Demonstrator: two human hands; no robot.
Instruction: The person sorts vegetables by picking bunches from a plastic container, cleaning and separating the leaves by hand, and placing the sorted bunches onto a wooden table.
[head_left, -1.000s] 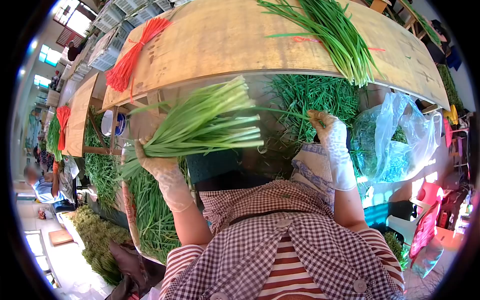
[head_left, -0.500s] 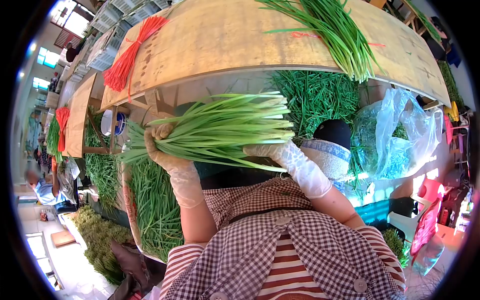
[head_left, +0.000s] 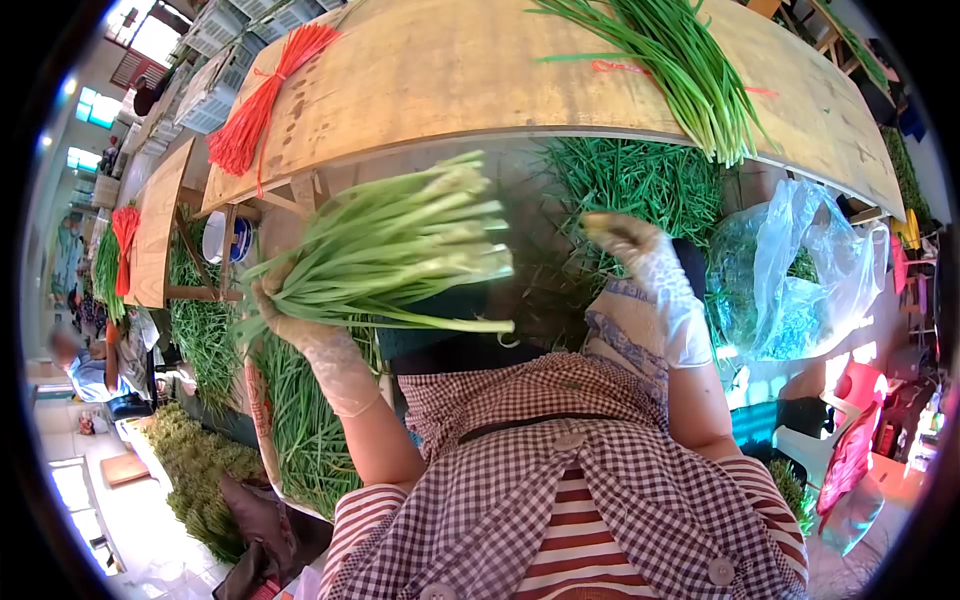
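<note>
A thick bunch of garlic chives (head_left: 400,245) hangs in the air before me, pale cut ends to the right and green leaves to the left. My left hand (head_left: 290,312), in a thin whitish glove, is wrapped round its leafy end. One stalk sticks out past the others along the lower edge. My gloved right hand (head_left: 635,248) is apart from the bunch, to its right, above a heap of loose greens. Its fingers reach left, partly blurred, and nothing shows in them.
A wooden table (head_left: 480,85) stands ahead, bearing red ties (head_left: 262,105) and a chive bundle (head_left: 690,80). Loose greens (head_left: 640,200) lie beneath. A clear plastic bag (head_left: 790,270) stands right; a basket of greens (head_left: 310,420) sits left. A person (head_left: 95,370) is far left.
My right hand has let go of the bunch's pale end and moved up and right. My left hand has carried the bunch left, and its pale ends now tilt upward.
</note>
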